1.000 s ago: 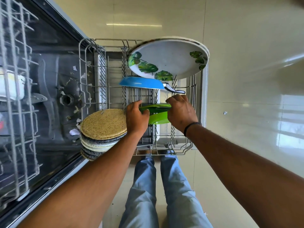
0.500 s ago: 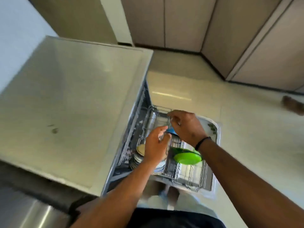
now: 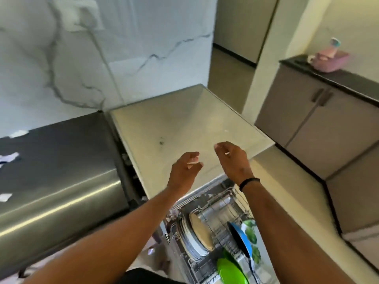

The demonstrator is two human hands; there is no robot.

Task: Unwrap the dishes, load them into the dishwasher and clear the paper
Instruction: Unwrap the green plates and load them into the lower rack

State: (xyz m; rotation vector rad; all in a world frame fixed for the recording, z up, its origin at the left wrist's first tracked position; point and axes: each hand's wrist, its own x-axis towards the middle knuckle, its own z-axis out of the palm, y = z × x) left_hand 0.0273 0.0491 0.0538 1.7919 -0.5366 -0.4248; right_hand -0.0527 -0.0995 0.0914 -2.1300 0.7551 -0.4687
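Note:
My left hand (image 3: 184,170) and my right hand (image 3: 232,159) hover side by side over the front of the pale counter (image 3: 184,124), fingers loosely curled, nothing in them. Below them the pulled-out dishwasher rack (image 3: 223,203) holds a stack of upright plates with a speckled tan one (image 3: 200,230) in front, a blue dish (image 3: 242,236), a leaf-patterned plate (image 3: 251,232) partly behind my right forearm, and a green dish (image 3: 229,269) at the bottom edge.
A steel appliance top (image 3: 57,160) lies left of the counter with torn paper scraps (image 3: 9,157) on it. More small scraps lie inside the dishwasher (image 3: 173,214). A marble wall stands behind. Grey cabinets (image 3: 320,111) with a pink basket (image 3: 330,58) stand at right.
Both hands have let go of the green dish in the rack and risen above the counter. My view has lifted from the rack to the counter and wall.

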